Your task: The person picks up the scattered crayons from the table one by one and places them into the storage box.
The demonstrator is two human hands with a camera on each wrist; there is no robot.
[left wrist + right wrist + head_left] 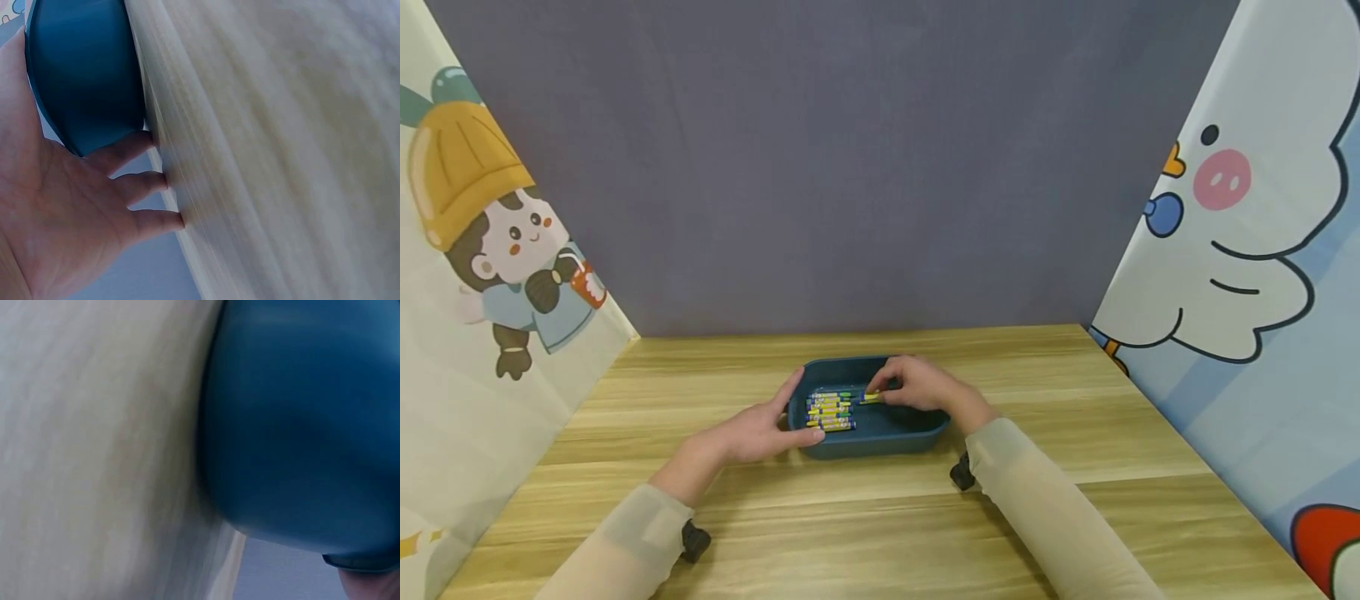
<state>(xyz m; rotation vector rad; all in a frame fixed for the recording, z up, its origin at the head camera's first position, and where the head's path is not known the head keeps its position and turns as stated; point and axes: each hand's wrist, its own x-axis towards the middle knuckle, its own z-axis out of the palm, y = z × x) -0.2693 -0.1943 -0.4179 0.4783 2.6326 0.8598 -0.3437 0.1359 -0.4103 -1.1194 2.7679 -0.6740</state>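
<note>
A dark blue-green oblong tray [880,447] stands on the table, its outer wall [87,69] filling much of both wrist views. In its left part several crayons [830,413] with yellow, blue and green wrappers lie side by side in a stack of rows. My left hand [752,430] spreads its straight fingers around the tray's left end, the thumb at the front rim. Inside the tray, just right of the row, my right hand [919,385] pinches a yellow-wrapped crayon [868,399] between thumb and fingers. The right wrist view mostly hides that hand behind the tray wall.
The wooden table [820,533] extends around the tray. A grey upright panel [865,167] closes off the back. Cartoon-printed panels stand at the left [445,350] and right [1262,275].
</note>
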